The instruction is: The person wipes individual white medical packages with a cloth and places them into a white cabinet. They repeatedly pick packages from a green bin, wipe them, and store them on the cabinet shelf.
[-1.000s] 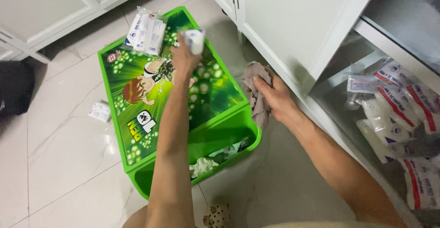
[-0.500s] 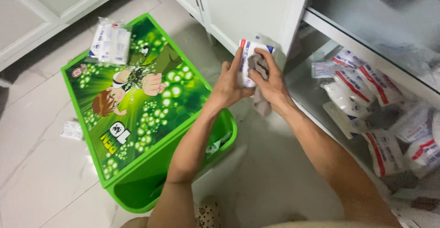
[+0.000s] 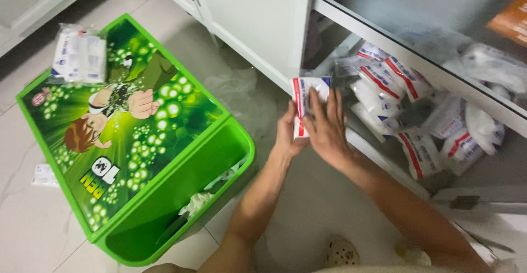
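Both my hands hold one white packet with red and blue stripes, just in front of the open cabinet's lower shelf. My left hand grips the packet from below and behind. My right hand lies flat over its front, fingers pointing up. On the shelf to the right lies a heap of similar white packets with red bands.
A green plastic box with a cartoon-printed lid stands on the tiled floor at left, part open, with crumpled wrappers inside. A bundle of packets rests on the lid's far corner. A white cabinet door hangs behind my hands.
My hands have carried the packet rightward from beside the box to the shelf opening. A second ago my left hand held a packet over the lid and my right touched a cloth on the floor.
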